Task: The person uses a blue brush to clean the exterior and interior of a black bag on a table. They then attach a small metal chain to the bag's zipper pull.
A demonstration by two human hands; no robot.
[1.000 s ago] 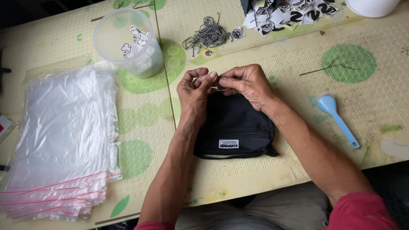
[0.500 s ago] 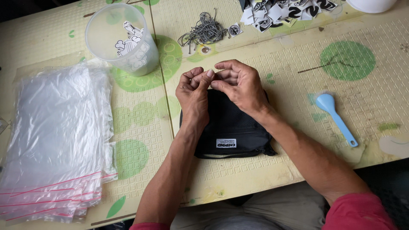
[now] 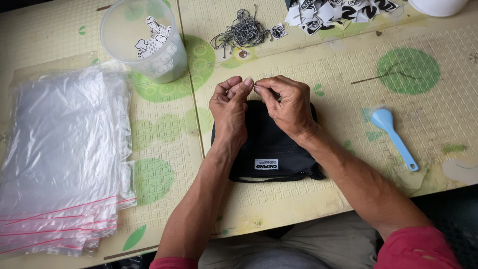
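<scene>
A black fabric pouch [image 3: 271, 149] with a small white label lies flat on the table in front of me. My left hand [image 3: 229, 107] and my right hand [image 3: 288, 103] meet over its far edge. Their fingertips pinch a small thin metal piece between them, too tiny to make out clearly. Both wrists rest across the pouch. Just beyond the hands lies a tangle of thin metal chains [image 3: 240, 32].
A stack of clear zip bags [image 3: 59, 159] with pink seal lines lies at left. A clear plastic cup [image 3: 144, 40] holding black-and-white stickers stands at the back left. More stickers [image 3: 338, 11] are piled at the back. A light blue scoop [image 3: 394, 137] lies at right.
Both hands stay joined over the pouch's far edge, fingers shifting slightly. The view has tilted a little, otherwise nothing has moved.
</scene>
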